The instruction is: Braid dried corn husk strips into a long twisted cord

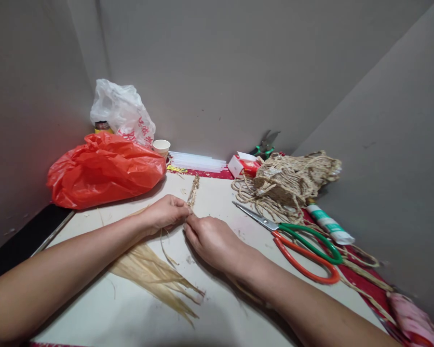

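My left hand and my right hand meet at the middle of the white table, fingers pinched together on the near end of a thin braided straw cord. The braid runs away from my fingertips toward the back wall. Loose pale straw strips lie fanned on the table under my left forearm, and a few strands curl between my hands.
Large scissors with green and orange handles lie to the right. Behind them sit a pile of braided straw rope, a white-green tube and a red-white box. A red plastic bag, white bag and paper cup stand at back left.
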{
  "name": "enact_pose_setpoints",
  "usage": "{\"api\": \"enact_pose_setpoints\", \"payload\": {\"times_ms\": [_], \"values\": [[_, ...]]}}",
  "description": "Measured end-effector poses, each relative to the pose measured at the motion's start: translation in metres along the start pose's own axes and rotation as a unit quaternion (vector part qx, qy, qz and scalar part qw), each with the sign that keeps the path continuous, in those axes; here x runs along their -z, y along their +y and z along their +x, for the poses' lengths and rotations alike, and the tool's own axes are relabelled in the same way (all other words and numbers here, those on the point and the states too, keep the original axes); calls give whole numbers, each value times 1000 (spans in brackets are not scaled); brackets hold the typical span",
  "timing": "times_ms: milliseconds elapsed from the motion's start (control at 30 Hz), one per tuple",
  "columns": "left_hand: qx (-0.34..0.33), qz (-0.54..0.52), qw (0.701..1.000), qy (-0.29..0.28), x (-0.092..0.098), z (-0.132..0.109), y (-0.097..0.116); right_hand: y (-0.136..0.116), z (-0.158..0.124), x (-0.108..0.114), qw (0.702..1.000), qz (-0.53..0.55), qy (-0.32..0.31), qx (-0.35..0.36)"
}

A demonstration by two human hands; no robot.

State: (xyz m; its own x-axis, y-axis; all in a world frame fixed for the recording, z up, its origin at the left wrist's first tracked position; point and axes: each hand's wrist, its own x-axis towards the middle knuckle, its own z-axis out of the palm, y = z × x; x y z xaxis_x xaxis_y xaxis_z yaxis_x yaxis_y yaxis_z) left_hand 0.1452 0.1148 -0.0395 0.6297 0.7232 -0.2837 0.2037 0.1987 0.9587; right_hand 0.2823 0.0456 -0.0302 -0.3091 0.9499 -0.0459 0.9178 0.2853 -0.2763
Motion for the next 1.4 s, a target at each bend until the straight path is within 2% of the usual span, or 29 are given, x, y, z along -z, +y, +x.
{"api": "enact_pose_setpoints", "payload": {"times_ms": [100, 133, 233, 267, 300, 367, 433, 500, 633, 733, 833, 1033, 1167, 1267, 1333, 1400], "values": [[14, -30, 999, 1, 2, -2, 1, 0, -1, 12, 993, 105, -2, 46], [17, -43, 999, 2, 3, -2, 1, 3, 0, 17, 987, 155, 22, 42], [19, -67, 998, -5, 5, -2, 0, 16, 7, 24, 953, 253, 162, -35], [20, -70, 997, -8, 5, -2, 0, 20, 10, 23, 943, 264, 193, -58], [20, -70, 997, -11, 5, -2, 0, 24, 13, 21, 937, 280, 196, -71], [15, -68, 997, -16, 4, -2, -1, 28, 18, 14, 924, 352, 128, -81], [10, -66, 997, -26, 3, -1, -1, 29, 21, 6, 892, 442, 22, -92], [4, -69, 997, -35, 3, -1, 0, 28, 23, 0, 863, 492, -36, -108], [4, -53, 997, -58, 4, 0, 1, 33, 27, 0, 858, 494, -51, -131], [1, -13, 997, -76, 5, -1, 2, 41, 30, 2, 855, 492, -98, -130], [-16, 14, 998, -64, 5, -3, 3, 46, 32, 2, 840, 515, -116, -124], [-19, 104, 994, -29, 9, -4, 7, 41, 30, 1, 803, 575, -93, -129], [-57, 268, 961, 34, 13, -7, 12, 34, 29, -2, 803, 572, -63, -155], [-99, 367, 923, 64, 2, -17, 15, 27, 28, -4, 783, 595, -47, -175], [-117, 446, 883, 86, -10, -26, 17, 23, 27, -5, 762, 622, -39, -177], [-119, 542, 825, 108, -23, -34, 15, 21, 25, -5, 742, 646, -42, -176]]}}
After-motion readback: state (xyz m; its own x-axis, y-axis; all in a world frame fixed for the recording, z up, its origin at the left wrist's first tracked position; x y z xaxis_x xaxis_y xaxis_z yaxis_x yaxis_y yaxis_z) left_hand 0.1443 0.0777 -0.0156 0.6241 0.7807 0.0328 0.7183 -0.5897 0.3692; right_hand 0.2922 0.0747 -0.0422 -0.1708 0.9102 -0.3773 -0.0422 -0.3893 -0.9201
